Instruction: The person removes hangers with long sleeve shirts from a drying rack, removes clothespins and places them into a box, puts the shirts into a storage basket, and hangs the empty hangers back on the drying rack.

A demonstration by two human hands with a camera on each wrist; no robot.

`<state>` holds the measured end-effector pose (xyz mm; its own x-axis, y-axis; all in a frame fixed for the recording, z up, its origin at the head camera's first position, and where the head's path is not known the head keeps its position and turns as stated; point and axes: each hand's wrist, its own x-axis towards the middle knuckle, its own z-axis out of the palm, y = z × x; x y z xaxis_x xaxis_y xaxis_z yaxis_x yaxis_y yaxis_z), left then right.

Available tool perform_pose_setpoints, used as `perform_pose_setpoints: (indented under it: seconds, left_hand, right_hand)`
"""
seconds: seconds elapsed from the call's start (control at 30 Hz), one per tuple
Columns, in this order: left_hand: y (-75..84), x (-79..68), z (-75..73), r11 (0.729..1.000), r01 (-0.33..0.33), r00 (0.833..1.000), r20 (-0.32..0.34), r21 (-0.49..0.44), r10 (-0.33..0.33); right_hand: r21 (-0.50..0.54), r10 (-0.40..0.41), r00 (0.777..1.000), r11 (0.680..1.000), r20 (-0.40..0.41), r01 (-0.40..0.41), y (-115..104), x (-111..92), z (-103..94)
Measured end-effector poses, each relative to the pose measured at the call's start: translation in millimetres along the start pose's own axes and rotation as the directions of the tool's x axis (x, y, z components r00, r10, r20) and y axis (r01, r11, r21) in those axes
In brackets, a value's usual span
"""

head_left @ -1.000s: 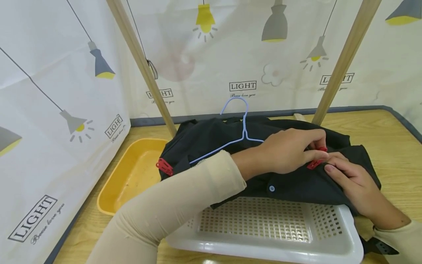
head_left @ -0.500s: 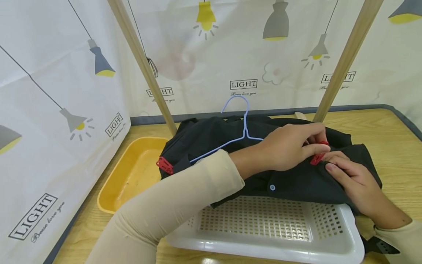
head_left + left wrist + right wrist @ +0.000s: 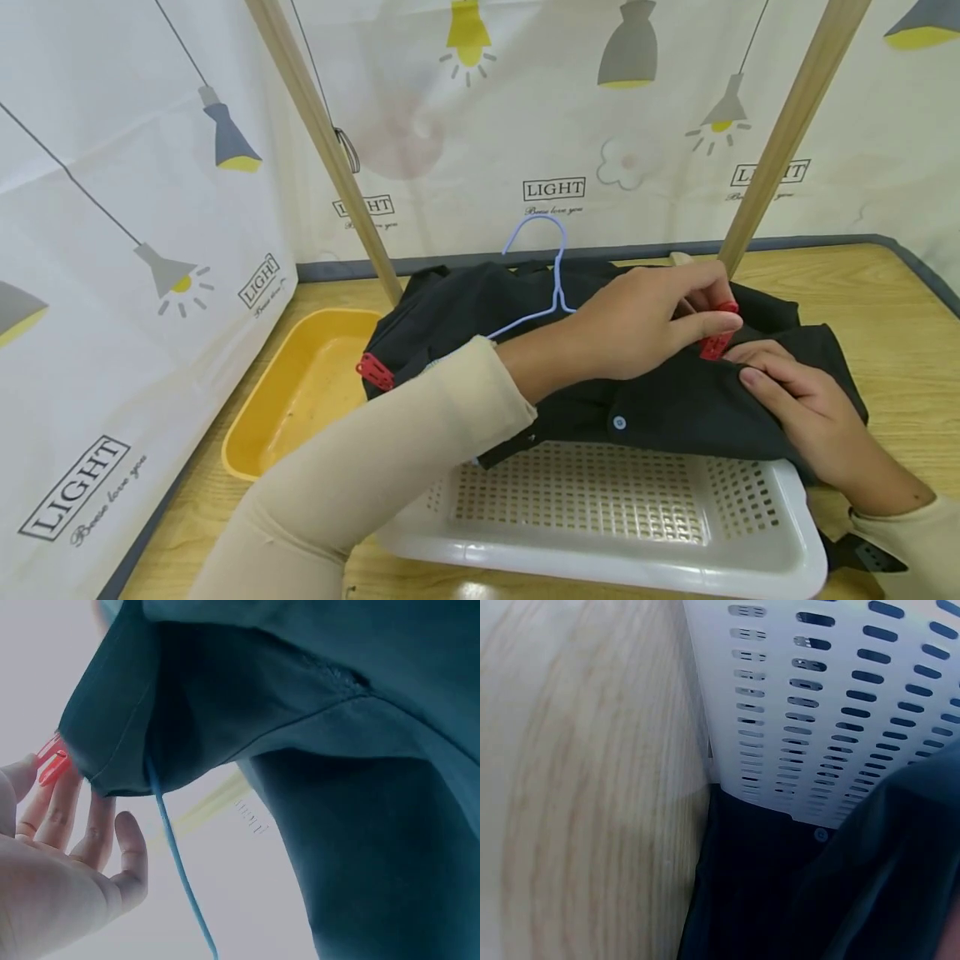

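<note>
A black buttoned shirt (image 3: pixel 675 408) lies bunched over a white basket, with a light-blue wire hanger (image 3: pixel 557 275) whose hook stands up from it. My left hand (image 3: pixel 637 325) crosses over the shirt and pinches a red clothespin (image 3: pixel 717 343) between thumb and forefinger. In the left wrist view that clothespin (image 3: pixel 54 759) meets the edge of the dark cloth, the other fingers spread below. Close beside it, my right hand (image 3: pixel 810 408) pinches a fold of the shirt. A second red clothespin (image 3: pixel 374 372) grips the cloth at the left end.
The white perforated basket (image 3: pixel 600 567) stands under the shirt at the front. To the left is a yellow tray (image 3: pixel 255 392) on the wooden table (image 3: pixel 915 358). Two slanting wooden poles (image 3: pixel 795 125) rise behind the shirt, before a lamp-patterned cloth backdrop (image 3: pixel 480 150).
My left hand has shifted slightly up and left, and the clothespin in it has turned more upright. My right hand has stayed almost in place on the shirt.
</note>
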<state>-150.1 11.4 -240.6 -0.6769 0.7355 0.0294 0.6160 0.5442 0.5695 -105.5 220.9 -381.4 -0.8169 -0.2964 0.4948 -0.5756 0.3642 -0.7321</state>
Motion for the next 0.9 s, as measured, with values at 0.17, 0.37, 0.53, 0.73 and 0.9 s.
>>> perform_pose_setpoints:
  seconds: [0.17,0.37,0.53,0.73,0.9]
  left_hand:
    - [3.1,-15.4,-11.7,0.997,0.014,0.999,-0.035,-0.073,-0.016]
    - [7.2,-39.0,-27.1,0.992,0.022,0.998,-0.051,-0.126,-0.029]
    - [-3.4,-57.2,-36.2,0.989,0.058,0.992,-0.102,-0.138,-0.073]
    - [-20.8,-81.5,-38.1,0.996,0.088,0.985,-0.15,-0.007,-0.088]
    - [-27.0,-102.0,-35.4,0.985,0.105,0.98,-0.182,0.134,-0.08]
  right_hand:
    - [-0.011,-0.027,1.0,1.0,-0.011,0.027,0.9,2.6,-0.3]
    - [-0.013,-0.009,1.0,1.0,-0.017,0.009,-1.3,2.7,-0.6]
    - [-0.009,-0.017,1.0,1.0,-0.024,0.017,-1.7,3.5,-0.6]
    - [0.025,-0.016,1.0,1.0,-0.012,0.016,-0.2,4.0,1.2]
    - [0.023,-0.009,1.0,1.0,-0.021,0.01,-0.5,2.0,1.6]
